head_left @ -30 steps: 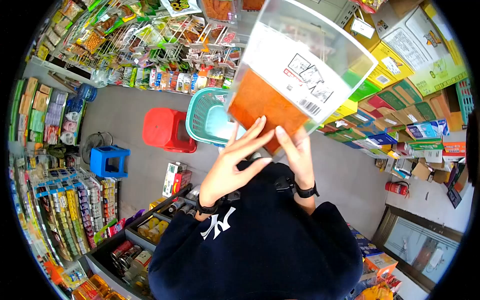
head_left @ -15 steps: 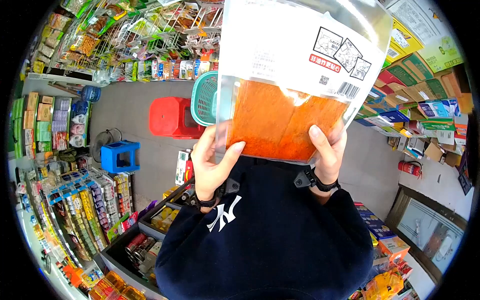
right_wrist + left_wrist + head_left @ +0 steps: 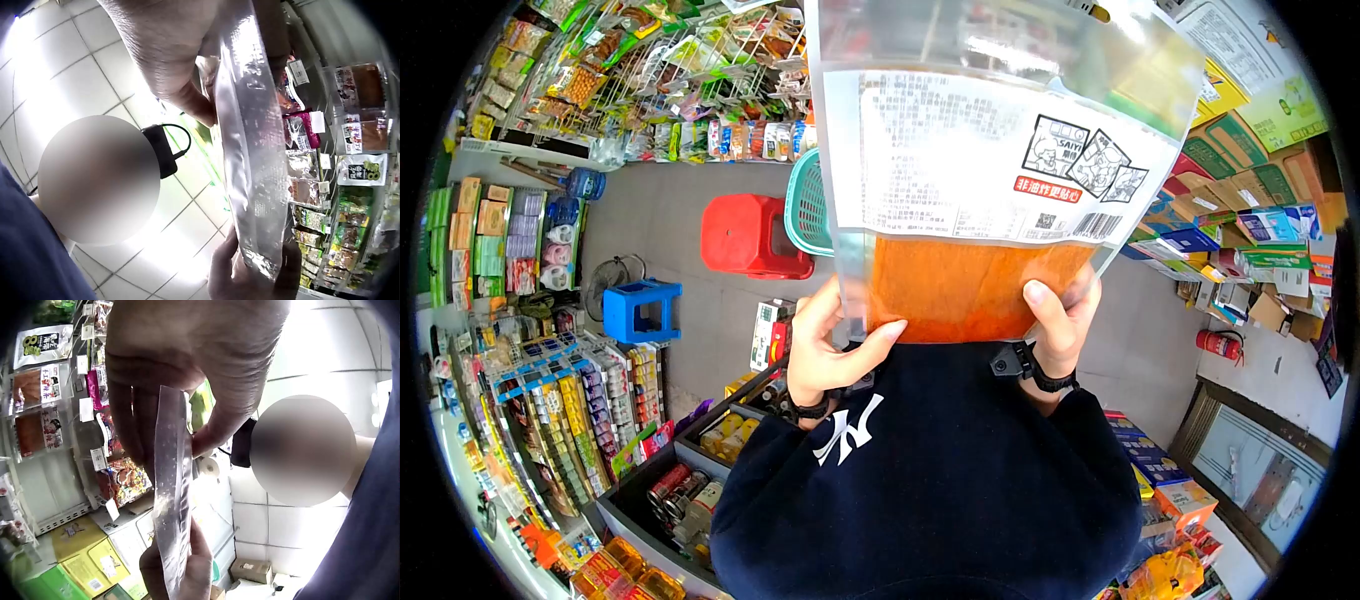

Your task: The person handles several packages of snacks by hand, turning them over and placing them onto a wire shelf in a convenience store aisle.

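A large clear plastic snack packet (image 3: pixel 980 290) hangs before the chest in the head view, a flat orange-brown slab at its bottom. Its white label (image 3: pixel 940 150) has fine print, cartoon panels and a barcode, and faces the head camera. My left hand (image 3: pixel 825 350) grips the lower left corner, thumb on the near face. At the lower right edge my right hand (image 3: pixel 1063 318) pinches it likewise, fingers partly hidden behind. Both wrist views show the packet's narrow edge (image 3: pixel 172 487), with the left hand (image 3: pixel 194 350) and right hand (image 3: pixel 169 50) large at the top.
A red stool (image 3: pixel 745 235) and a turquoise basket (image 3: pixel 805 205), partly covered by the packet, stand ahead on the floor. A blue stool (image 3: pixel 640 312) is at left. Racks of bagged snacks (image 3: pixel 670 75) line the far side; stacked cartons (image 3: pixel 1240 150) stand at right. A drinks bin (image 3: pixel 665 500) is near the left elbow.
The packet has turned from a slant to squarely facing the head camera, its label tilting lower. The left hand has moved from across its front to its lower left corner; the right hand grips the right side.
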Tool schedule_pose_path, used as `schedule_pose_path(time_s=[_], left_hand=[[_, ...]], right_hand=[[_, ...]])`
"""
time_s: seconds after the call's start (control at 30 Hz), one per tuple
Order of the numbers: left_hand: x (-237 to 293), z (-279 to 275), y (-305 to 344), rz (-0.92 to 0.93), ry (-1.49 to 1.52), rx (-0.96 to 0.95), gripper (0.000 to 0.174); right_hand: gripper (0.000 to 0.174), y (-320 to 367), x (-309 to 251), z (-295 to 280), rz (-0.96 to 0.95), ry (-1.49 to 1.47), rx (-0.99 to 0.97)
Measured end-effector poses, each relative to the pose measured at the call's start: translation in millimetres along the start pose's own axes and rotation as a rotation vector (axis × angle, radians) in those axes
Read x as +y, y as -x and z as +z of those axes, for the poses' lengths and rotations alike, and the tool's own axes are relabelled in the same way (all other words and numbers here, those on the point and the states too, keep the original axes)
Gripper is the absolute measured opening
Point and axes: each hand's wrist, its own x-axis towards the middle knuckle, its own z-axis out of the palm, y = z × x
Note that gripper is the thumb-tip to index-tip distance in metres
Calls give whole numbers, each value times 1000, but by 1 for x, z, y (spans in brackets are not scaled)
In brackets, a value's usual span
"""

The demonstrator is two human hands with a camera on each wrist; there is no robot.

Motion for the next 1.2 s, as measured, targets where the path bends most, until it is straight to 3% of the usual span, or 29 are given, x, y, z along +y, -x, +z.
schedule_pose_path(time_s=[0.23,0.3,0.4,0.53,0.6,0.73,0.83,1.2], left_hand=[[-3,4,-9,28,-52,-84,21],[-3,5,-9,16,-36,-68,20],[-6,2,-8,14,-59,-66,22],[-8,0,-4,-77,30,-5,30],[-3,1,-10,11,48,72,41],[-5,2,-13,15,178,224,51],[-5,4,-20,73,291,288,50],[-9,2,-27,-22,292,335,37]], right_hand=[[38,4,-6,-2,-30,8,78],[27,3,-5,-2,-122,-81,57],[22,1,-4,0,-91,-81,78],[17,-3,-2,4,-30,-18,6],[12,-5,-1,9,-4,64,-2],[8,-8,5,9,-62,232,-118],[10,-9,10,11,-98,292,-183],[11,-14,17,10,-61,350,-270]])
